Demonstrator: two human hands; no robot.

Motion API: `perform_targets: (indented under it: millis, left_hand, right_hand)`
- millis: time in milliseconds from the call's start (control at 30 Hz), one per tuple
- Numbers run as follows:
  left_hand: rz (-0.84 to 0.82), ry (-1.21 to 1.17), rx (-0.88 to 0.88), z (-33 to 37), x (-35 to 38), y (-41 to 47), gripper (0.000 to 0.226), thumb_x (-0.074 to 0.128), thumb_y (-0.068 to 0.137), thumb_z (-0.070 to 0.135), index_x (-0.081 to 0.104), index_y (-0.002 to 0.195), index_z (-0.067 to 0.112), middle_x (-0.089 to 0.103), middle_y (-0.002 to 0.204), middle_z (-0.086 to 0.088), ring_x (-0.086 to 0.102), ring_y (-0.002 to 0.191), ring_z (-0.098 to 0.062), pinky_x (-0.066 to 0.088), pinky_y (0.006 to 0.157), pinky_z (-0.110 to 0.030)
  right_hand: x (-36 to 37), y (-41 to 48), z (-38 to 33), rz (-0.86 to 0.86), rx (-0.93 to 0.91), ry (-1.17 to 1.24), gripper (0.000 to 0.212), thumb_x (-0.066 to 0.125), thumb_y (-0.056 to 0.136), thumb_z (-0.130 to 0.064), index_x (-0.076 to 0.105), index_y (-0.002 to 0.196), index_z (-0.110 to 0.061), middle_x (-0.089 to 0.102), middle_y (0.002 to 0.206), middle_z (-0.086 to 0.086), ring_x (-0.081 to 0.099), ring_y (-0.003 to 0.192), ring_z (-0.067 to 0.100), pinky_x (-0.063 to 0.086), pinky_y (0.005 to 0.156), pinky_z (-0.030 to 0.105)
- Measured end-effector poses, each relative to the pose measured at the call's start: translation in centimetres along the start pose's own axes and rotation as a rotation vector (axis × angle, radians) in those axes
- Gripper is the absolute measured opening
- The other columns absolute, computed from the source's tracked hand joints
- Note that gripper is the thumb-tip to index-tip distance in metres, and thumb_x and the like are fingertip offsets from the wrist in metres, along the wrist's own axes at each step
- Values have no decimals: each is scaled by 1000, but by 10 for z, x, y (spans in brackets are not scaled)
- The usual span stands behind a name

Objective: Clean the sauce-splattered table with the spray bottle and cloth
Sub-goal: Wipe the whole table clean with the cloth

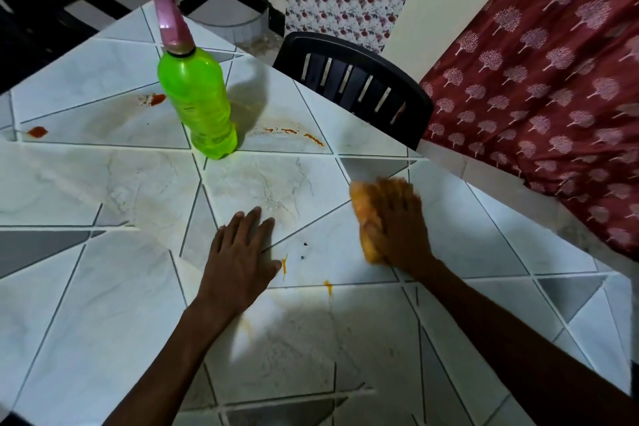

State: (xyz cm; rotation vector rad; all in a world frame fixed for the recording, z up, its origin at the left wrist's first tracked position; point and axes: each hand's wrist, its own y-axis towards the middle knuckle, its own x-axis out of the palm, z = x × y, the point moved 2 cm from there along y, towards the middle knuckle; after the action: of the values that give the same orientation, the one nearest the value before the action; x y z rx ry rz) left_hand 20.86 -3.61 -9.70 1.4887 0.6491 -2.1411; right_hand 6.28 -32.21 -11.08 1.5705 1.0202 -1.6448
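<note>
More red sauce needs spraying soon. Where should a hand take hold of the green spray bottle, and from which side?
Probably around the upper body of the green spray bottle, just under the pink spray head, where it narrows. It stands upright on the table. The left hand lies flat and free; the right hand presses the cloth. So reach from the near left side.
</note>
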Motion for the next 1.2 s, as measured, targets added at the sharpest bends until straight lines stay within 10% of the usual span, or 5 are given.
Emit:
perform_targets:
  millis: [100,433,667,1000,1200]
  left_hand:
    - [9,-19,-31,-2,1,-10,78,41,80,60,42,147,19,35,157,-9,35,142,-36,39,108,-54]
    - [-15,-31,-41,0,4,-20,76,37,86,58,34,152,19,23,162,-7,23,149,-32,30,115,-53]
    - [18,2,-28,-6,10,-33,73,35,95,56,23,156,19,12,165,-2,12,152,-26,21,120,-49]
    - [-18,-54,-80,-9,7,-47,81,35,88,62,23,156,20,12,165,0,11,152,-27,22,119,-52]
    - [39,-107,-13,28,14,-48,74,46,91,58,35,151,17,28,161,-5,25,148,-31,29,116,-51]
  right_hand:
    - [-16,60,-50,39,266,70,79,24,92,-64,27,159,-22,29,164,13,23,150,46,26,118,64]
    - [-11,-80,-63,22,-515,-23,66,45,97,-42,28,160,-28,25,168,4,13,157,32,20,122,60]
    - [-16,24,-60,31,260,29,68,36,95,-45,23,158,-24,32,161,18,25,147,51,24,118,66]
    - [-4,-126,-64,-23,-519,-29,60,38,101,-50,33,158,-31,24,168,3,16,156,34,20,122,57]
    - [-5,-59,-30,43,254,67,72,37,91,-52,29,159,-31,28,166,5,22,151,45,25,120,59]
